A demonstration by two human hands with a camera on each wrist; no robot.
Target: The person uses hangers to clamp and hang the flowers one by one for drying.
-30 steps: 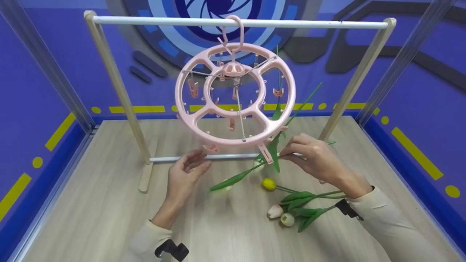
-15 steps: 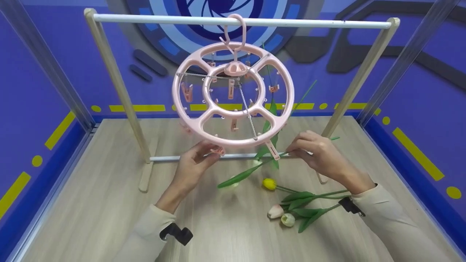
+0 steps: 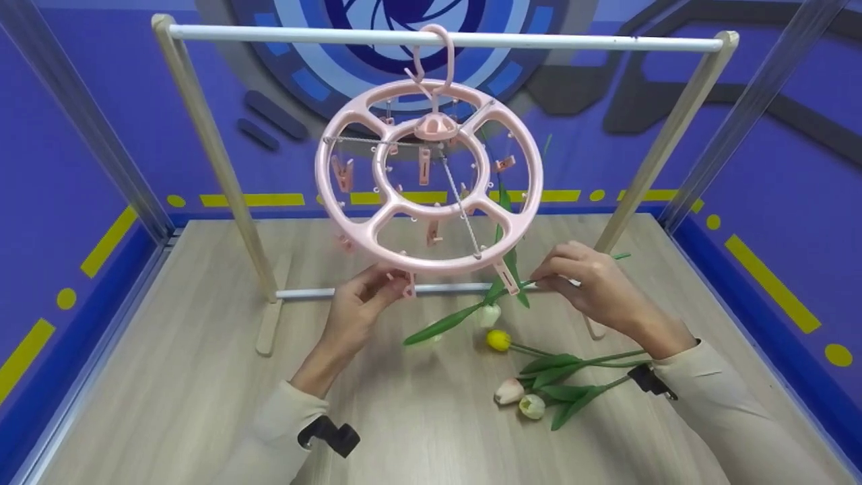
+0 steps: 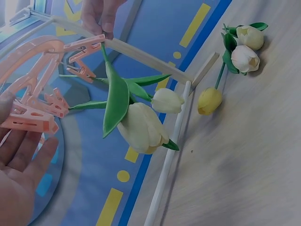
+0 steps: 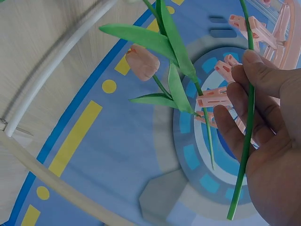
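My right hand (image 3: 582, 281) pinches the green stem (image 5: 238, 190) of a white tulip (image 4: 143, 129) between thumb and fingers, right of the hanger. The tulip slants down to the left, its long leaf (image 3: 441, 329) covering most of the bloom in the head view. At the front rim of the pink round hanger (image 3: 377, 252), my left hand (image 3: 351, 308) holds a pink clothespin (image 4: 30, 120) between thumb and fingers. Beside the held stem hangs another clothespin (image 3: 507, 278). Behind it, a pink tulip (image 5: 143, 63) and a white tulip (image 4: 167, 100) hang head down from clips.
The hanger hooks over the white top bar (image 3: 303, 35) of a wooden-legged rack (image 3: 215, 162). On the table lie a yellow tulip (image 3: 498, 340), a pinkish tulip (image 3: 510, 391) and a white tulip (image 3: 532, 407), stems to the right. A white lower bar (image 3: 306, 294) crosses behind.
My left hand has moved right and up to the hanger's rim and taken hold of a clothespin. The hanger has turned slightly, and its hanging tulips have swung. My right hand has shifted slightly right.
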